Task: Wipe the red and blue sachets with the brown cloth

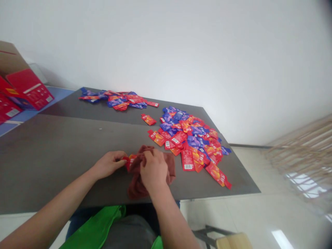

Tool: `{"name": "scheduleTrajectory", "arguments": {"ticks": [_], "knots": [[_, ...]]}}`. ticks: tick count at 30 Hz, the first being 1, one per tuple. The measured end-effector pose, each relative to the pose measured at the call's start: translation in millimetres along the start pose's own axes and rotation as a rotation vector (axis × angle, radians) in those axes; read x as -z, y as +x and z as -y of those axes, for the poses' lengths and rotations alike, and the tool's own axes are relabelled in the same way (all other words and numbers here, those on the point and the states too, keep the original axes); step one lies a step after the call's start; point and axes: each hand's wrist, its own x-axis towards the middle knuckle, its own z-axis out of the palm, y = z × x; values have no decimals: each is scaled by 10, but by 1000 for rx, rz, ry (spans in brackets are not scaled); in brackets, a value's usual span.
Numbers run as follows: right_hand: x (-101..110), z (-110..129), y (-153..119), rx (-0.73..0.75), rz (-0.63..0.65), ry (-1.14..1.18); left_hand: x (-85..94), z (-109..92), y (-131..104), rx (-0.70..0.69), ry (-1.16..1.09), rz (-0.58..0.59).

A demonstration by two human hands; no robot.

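Note:
Near the front edge of the grey table (64, 145), my left hand (111, 164) pinches the end of a red sachet (131, 159) with an orange picture on it. A crumpled brown cloth (169, 166) covers the rest of that sachet. My right hand (155, 168) is closed on the cloth and presses it down over the sachet. Just to the right spreads a large pile of red and purple sachets (192, 135), some face up and some showing barcodes. One loose red sachet (148, 119) lies apart behind my hands.
A second heap of red and purple sachets (127, 100) lies along the table's back edge. Open red cartons (31, 90) stand on a blue surface at the far left. A white wall rises behind. Right of the table are a bamboo-like rack (306, 152) and a wooden stool (233, 241).

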Motion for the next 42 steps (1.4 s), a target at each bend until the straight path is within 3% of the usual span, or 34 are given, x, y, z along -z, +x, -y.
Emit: {"name": "scheduleTrajectory", "arguments": {"ticks": [3, 6, 10, 14, 17, 20, 23, 25, 29, 32, 35, 39, 42], "knots": [[-155, 189, 47, 109, 64, 38, -23, -13, 6, -1, 16, -17], [-219, -42, 60, -11, 100, -30, -45, -7, 5, -27, 56, -33], [-106, -360, 61, -161, 71, -125, -31, 18, -6, -28, 36, -34], [-80, -8, 47, -25, 0, -23, -11, 13, -16, -4, 5, -20], [-198, 234, 52, 123, 53, 34, -21, 2, -4, 1, 14, -17], [-253, 53, 34, 17, 89, -14, -39, 6, 10, -50, 42, -11], [-166, -315, 30, -132, 106, -106, -39, 30, 13, -58, 44, -18], [-80, -414, 37, -176, 93, -138, -29, 43, 7, -40, 32, -21], [-59, -94, 52, -66, 12, -52, -8, 24, 0, -34, -4, -17], [-159, 119, 46, 69, 84, 10, -9, -7, 3, -42, 4, -7], [-191, -64, -11, -45, 106, -51, -22, -16, 0, -49, 20, -8], [-77, -394, -55, -171, 79, -151, -24, 5, -8, -24, 28, -29], [-30, -184, -33, -91, 56, -81, -13, 24, -7, -16, 11, -14]]}}
